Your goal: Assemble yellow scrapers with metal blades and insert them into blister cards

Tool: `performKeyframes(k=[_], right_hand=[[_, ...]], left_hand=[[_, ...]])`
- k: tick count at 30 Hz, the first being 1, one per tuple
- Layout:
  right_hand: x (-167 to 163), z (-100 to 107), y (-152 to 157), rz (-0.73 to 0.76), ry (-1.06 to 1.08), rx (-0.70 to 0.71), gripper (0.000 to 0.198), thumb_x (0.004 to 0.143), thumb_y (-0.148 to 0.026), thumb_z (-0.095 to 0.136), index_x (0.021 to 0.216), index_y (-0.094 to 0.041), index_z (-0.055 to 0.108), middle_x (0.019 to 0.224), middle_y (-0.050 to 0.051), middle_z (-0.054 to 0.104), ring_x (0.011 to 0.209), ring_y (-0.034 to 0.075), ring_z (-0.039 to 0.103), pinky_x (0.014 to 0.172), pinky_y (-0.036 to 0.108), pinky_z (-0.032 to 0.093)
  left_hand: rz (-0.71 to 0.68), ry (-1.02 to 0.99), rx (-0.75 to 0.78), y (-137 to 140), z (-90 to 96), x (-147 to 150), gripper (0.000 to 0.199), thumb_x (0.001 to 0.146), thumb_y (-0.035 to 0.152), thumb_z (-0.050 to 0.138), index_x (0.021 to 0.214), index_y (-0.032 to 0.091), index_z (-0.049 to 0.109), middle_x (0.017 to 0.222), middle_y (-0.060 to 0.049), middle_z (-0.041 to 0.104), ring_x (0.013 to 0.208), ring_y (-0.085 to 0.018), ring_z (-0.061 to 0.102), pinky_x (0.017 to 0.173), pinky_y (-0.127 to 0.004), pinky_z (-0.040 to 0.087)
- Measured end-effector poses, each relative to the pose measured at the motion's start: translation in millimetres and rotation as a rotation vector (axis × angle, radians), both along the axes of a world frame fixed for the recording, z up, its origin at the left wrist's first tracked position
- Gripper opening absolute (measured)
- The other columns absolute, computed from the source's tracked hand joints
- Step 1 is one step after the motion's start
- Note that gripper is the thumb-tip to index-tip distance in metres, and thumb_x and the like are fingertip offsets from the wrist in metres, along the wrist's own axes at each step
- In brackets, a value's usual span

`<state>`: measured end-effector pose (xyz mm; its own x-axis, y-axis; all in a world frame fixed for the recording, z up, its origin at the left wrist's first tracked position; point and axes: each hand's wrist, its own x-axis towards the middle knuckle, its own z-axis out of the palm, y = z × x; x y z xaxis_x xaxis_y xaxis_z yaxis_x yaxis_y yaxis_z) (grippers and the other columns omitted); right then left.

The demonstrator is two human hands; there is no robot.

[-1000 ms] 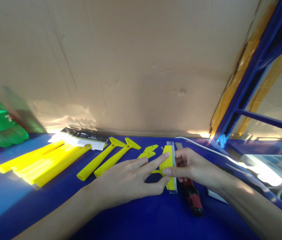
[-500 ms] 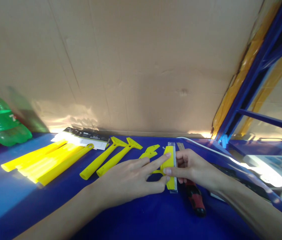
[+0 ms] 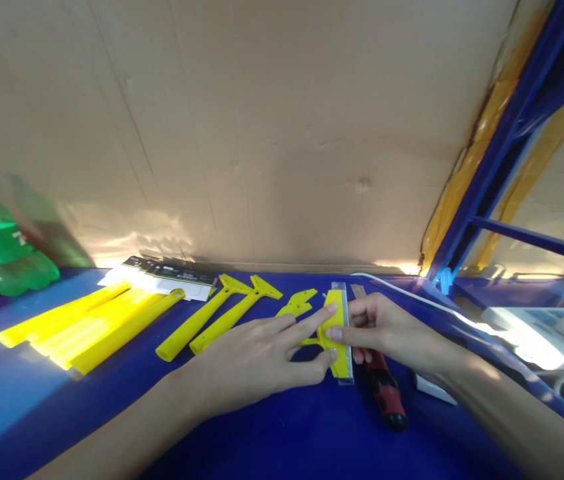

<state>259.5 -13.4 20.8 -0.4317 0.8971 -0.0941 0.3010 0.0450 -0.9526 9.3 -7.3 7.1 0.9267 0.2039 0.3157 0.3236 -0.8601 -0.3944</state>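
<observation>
A yellow scraper with a wide head lies just right of centre. A strip in clear plastic runs along its right edge. My left hand reaches over the handle, its index finger and thumb pressed on the head. From the right, my right hand pinches the head and strip, thumb on top and fingers curled at the edge. A tool with a red and black handle lies beneath my right fingers. Two bare yellow scraper handles and small yellow head pieces lie left of the scraper.
Several yellow-handled pieces with black and white cards lie at the left on the blue table. A green bottle stands at far left. A white cable and a blue metal frame are at right, cardboard behind.
The whole view has shifted slightly, so things sit a little further left. Both hands keep about the same grip on the scraper.
</observation>
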Motion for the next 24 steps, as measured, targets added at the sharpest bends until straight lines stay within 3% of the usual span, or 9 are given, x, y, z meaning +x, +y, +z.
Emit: performKeyframes(k=[4,7,9,10,14,18,21,24], right_hand=[[16.8,9.9,4.7,0.048,-0.021,0.034,0.036,0.078,-0.053,0.081,0.078,-0.018,0.077,0.062,0.002,0.069,0.055,0.014,0.059,0.052,0.026,0.045],[42.9,15.1,14.8,-0.284,-0.009,0.295,0.035,0.081,-0.053,0.072,0.089,-0.019,0.077,0.075,0.006,0.076,0.055,0.015,0.059,0.051,0.028,0.045],[58.4,13.2,22.7,-0.49,-0.296,0.487,0.032,0.089,-0.047,0.06,0.085,-0.02,0.075,0.076,0.008,0.076,0.061,0.019,0.064,0.058,0.032,0.05],[63.7,10.4,26.3,-0.501,-0.493,0.53,0.03,0.092,-0.042,0.056,0.084,-0.021,0.074,0.078,0.008,0.077,0.067,0.021,0.068,0.063,0.034,0.052],[64.0,-8.7,35.0,-0.425,-0.685,0.525,0.01,0.079,-0.02,0.065,0.077,-0.023,0.075,0.076,0.005,0.079,0.075,0.024,0.074,0.071,0.034,0.054],[48.6,-23.7,36.9,-0.449,-0.803,0.499,0.004,0.078,-0.025,0.07,0.079,-0.023,0.074,0.073,0.004,0.078,0.07,0.025,0.073,0.063,0.033,0.051],[45.6,-20.9,36.4,-0.468,-0.846,0.479,0.006,0.08,-0.027,0.069,0.08,-0.023,0.073,0.075,0.006,0.079,0.072,0.026,0.074,0.062,0.035,0.05],[55.6,-7.1,34.5,-0.439,-0.845,0.457,0.01,0.084,-0.028,0.065,0.085,-0.023,0.074,0.081,0.006,0.08,0.076,0.025,0.075,0.069,0.035,0.052]], left_hand=[[0.038,0.036,-0.088,1.1,3.5,-2.4,0.05,0.088,-0.003,0.053,0.127,0.027,0.063,0.164,-0.018,0.039,0.115,-0.034,0.071,0.083,-0.04,0.061],[0.084,-0.003,-0.193,3.3,4.9,-4.5,0.067,0.078,-0.01,0.05,0.132,0.028,0.062,0.167,-0.015,0.035,0.127,-0.034,0.065,0.089,-0.038,0.06],[0.089,-0.098,-0.264,4.2,5.0,-4.4,0.068,0.081,-0.009,0.048,0.135,0.029,0.061,0.167,-0.012,0.036,0.131,-0.028,0.062,0.096,-0.034,0.058],[0.09,-0.148,-0.295,4.2,4.9,-3.8,0.065,0.084,-0.008,0.047,0.136,0.029,0.062,0.166,-0.012,0.038,0.132,-0.026,0.062,0.099,-0.033,0.056],[0.094,-0.205,-0.367,3.0,2.3,-0.4,0.057,0.09,-0.004,0.045,0.134,0.027,0.064,0.164,-0.011,0.042,0.134,-0.024,0.06,0.104,-0.033,0.054],[0.056,-0.145,-0.344,3.7,-3.0,1.6,0.064,0.085,-0.007,0.045,0.137,0.027,0.061,0.166,-0.012,0.037,0.135,-0.03,0.06,0.102,-0.041,0.057],[0.036,-0.096,-0.348,3.3,-5.4,3.6,0.066,0.082,-0.009,0.046,0.136,0.025,0.062,0.168,-0.013,0.032,0.134,-0.033,0.06,0.101,-0.045,0.058],[0.054,-0.147,-0.428,0.3,-4.7,5.9,0.063,0.086,-0.006,0.046,0.137,0.027,0.062,0.166,-0.013,0.037,0.136,-0.031,0.058,0.102,-0.044,0.057]])
